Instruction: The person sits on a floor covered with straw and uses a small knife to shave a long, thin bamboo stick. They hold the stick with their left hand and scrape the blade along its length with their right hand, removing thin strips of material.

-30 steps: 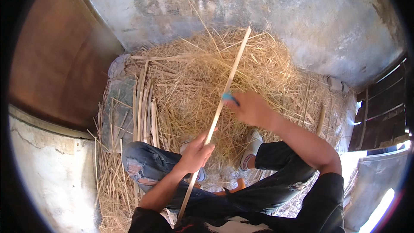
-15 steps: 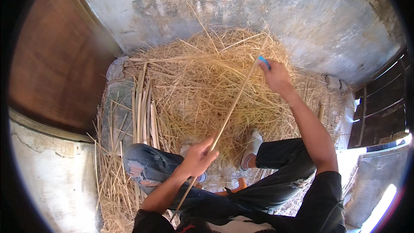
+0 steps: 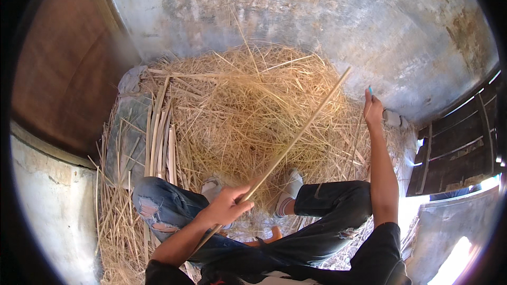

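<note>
My left hand is closed around a long, thin bamboo strip. The strip slants from beside my left thigh up to the right, its far end in the air above the shavings. Out to the right, my right hand is closed, apart from the strip. A small blue thing pokes out at its fingertips; most of it is hidden, so I cannot tell its kind. A thin sliver seems to hang below that hand. Beneath both hands lies a heap of pale, curly shavings.
Several split bamboo strips lie by a grey stone slab at left. My feet stand at the heap's near edge. A stained wall rises behind, a brown panel at far left, dark wooden slats at right.
My right hand has moved right and a little down, away from the bamboo strip with the blue thing. My left hand still grips the strip, which now leans further right.
</note>
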`<control>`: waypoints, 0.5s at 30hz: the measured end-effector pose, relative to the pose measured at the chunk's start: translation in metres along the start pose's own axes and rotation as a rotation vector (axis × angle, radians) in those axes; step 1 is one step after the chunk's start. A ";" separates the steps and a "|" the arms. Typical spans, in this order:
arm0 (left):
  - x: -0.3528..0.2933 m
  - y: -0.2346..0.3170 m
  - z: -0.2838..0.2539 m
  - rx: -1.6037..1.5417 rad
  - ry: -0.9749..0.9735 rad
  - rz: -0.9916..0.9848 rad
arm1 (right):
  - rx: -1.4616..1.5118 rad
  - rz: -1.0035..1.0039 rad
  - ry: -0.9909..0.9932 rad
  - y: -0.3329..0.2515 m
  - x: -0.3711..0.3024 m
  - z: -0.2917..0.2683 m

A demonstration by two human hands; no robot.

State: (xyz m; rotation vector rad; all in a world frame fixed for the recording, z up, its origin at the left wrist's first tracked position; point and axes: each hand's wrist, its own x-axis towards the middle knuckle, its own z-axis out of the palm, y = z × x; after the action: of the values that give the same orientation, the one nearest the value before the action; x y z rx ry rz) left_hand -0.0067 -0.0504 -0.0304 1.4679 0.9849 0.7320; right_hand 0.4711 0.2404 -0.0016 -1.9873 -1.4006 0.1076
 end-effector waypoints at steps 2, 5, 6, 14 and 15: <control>0.007 0.010 -0.002 -0.114 0.056 -0.049 | -0.047 -0.062 -0.077 -0.023 -0.020 -0.012; 0.014 0.011 -0.009 -0.229 0.098 0.006 | 0.107 -0.273 -0.106 -0.073 -0.045 -0.018; 0.015 0.020 -0.010 -0.342 0.100 -0.024 | 0.133 -0.301 -0.178 -0.094 -0.060 -0.018; 0.027 0.022 -0.014 -0.315 0.184 -0.056 | -0.011 -0.606 -0.780 -0.203 -0.174 -0.019; 0.029 0.022 -0.012 -0.307 0.203 -0.046 | 0.018 -0.654 -0.835 -0.207 -0.189 -0.020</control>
State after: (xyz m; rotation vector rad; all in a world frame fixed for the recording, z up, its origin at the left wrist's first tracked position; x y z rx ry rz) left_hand -0.0007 -0.0185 -0.0093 1.1165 1.0050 0.9666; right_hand 0.2364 0.1051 0.0741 -1.3946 -2.4852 0.7002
